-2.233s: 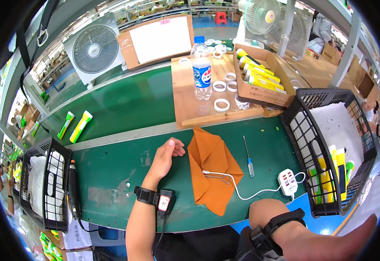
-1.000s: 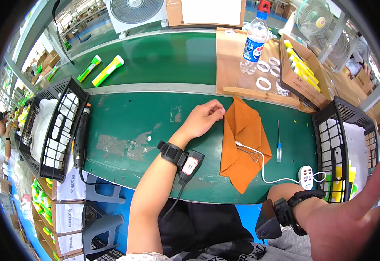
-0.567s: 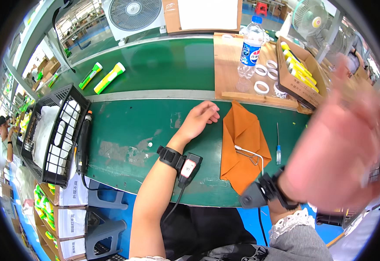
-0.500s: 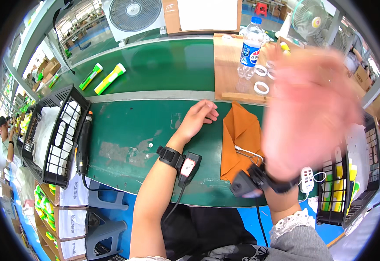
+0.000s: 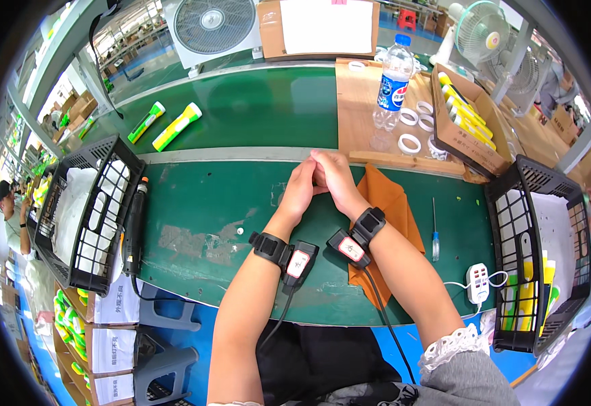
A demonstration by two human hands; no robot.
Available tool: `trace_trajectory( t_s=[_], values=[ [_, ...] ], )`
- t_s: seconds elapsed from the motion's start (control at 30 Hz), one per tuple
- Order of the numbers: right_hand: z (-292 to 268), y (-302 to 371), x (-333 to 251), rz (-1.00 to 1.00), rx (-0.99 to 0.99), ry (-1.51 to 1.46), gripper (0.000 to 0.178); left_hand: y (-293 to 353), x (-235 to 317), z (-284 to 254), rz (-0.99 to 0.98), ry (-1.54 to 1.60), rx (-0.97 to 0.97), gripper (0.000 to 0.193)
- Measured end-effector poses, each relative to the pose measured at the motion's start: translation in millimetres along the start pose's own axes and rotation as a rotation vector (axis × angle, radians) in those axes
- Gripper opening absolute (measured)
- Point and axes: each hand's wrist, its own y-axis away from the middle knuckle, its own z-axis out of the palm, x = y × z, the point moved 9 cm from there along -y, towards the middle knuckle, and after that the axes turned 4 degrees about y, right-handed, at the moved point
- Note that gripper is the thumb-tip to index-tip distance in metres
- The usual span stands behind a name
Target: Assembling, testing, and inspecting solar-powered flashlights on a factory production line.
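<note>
My left hand (image 5: pixel 299 189) and my right hand (image 5: pixel 337 180) meet in front of me near the far edge of the green workbench (image 5: pixel 194 203). Their fingers are closed and pressed against each other; nothing shows in them, though the inner sides of the palms are hidden. Each wrist wears a black strap with a small cabled device. Partly under my right forearm lies an orange cloth (image 5: pixel 394 203). To its right is a screwdriver (image 5: pixel 435 237) with a blue clear handle.
Black crates (image 5: pixel 82 223) (image 5: pixel 512 203) flank the bench. An electric screwdriver (image 5: pixel 134 230) lies by the left one, a white charging hub (image 5: pixel 477 284) by the right. Beyond are flashlights (image 5: pixel 177 127), a bottle (image 5: pixel 391 91), white rings (image 5: pixel 409 143) and a box of flashlights (image 5: pixel 488 159).
My right hand, blurred and raised at the right before, has come down and left to meet my left hand. The screwdriver and the box of flashlights are uncovered.
</note>
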Motion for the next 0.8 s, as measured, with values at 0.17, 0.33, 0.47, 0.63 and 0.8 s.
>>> trace_trajectory(
  t_s=[0.17, 0.33, 0.47, 0.63, 0.8],
  values=[
    [2.5, 1.2, 1.2, 0.026, 0.02, 0.035, 0.03, -2.0, -2.3, -5.3, 0.022, -0.063, 0.03, 0.037],
    [8.1, 6.0, -5.2, 0.073, 0.046, 0.031, 0.029, 0.8, 2.5, -4.5, 0.032, -0.068, 0.04, 0.038],
    [-7.4, -6.0, -7.1, 0.028, -0.022, -0.219, 0.029, 1.9, 4.5, 6.3, 0.01, -0.018, -0.009, 0.039],
    [-19.0, -2.2, -5.6, 0.046, 0.164, -0.284, 0.027, 6.3, 6.5, 11.2, 0.009, -0.158, -0.063, 0.032],
    [-16.5, -7.4, -0.8, -0.016, 0.046, 0.029, 0.023, 4.9, 4.3, 11.4, 0.05, -0.204, -0.057, 0.03]
  ],
)
